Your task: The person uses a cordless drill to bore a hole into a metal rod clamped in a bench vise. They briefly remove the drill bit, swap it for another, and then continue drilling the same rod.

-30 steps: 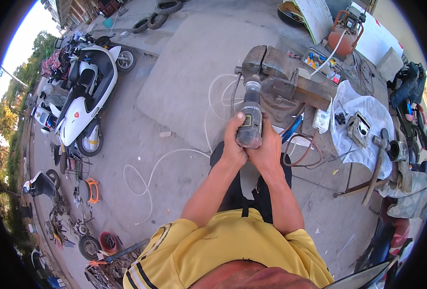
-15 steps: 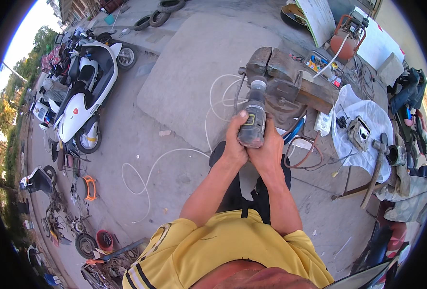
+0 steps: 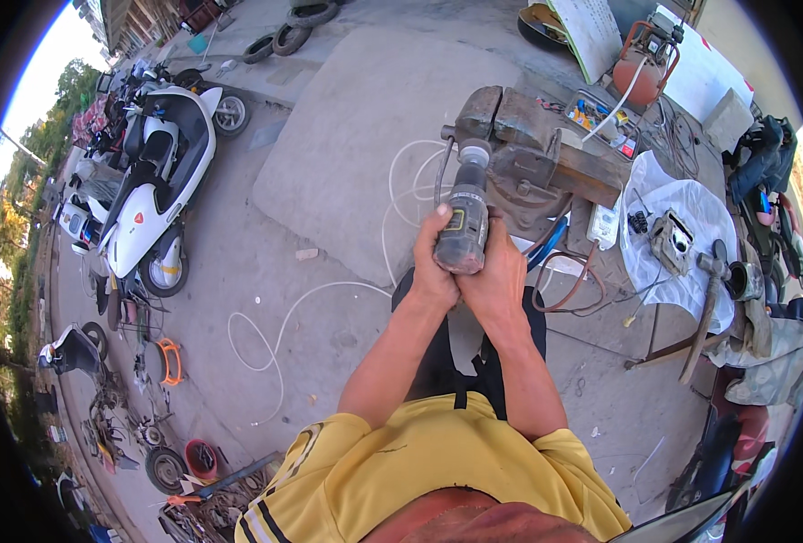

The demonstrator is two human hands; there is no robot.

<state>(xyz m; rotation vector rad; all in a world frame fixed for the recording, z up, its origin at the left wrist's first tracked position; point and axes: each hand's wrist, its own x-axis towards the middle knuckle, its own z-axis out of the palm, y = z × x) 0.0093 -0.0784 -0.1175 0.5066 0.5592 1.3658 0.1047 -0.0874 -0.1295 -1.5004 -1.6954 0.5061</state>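
Observation:
A dark, worn power drill (image 3: 466, 213) with a light grey nose is held in front of me, its nose away from my body. My left hand (image 3: 435, 264) closes on it from the left, thumb along its side. From the right, my right hand (image 3: 501, 270) wraps round the lower part; the grip is hidden under my hands. Just beyond the drill is a heavy rusty bench vise (image 3: 521, 120), its bar handle beside the nose. Whether the nose touches anything in the vise I cannot tell.
A white power strip (image 3: 604, 224), cables and clear plastic sheeting (image 3: 641, 276) with a metal part (image 3: 671, 242) lie right of the vise. A hammer (image 3: 707, 303) rests at the sheet's edge. Farther back are a tool tray (image 3: 591, 113) and red compressor (image 3: 635, 77). A white scooter (image 3: 161, 181) stands left.
The drill and both hands have shifted slightly left and nearer to me. The vise and its surroundings sit a little farther left in the picture. My grip looks unchanged.

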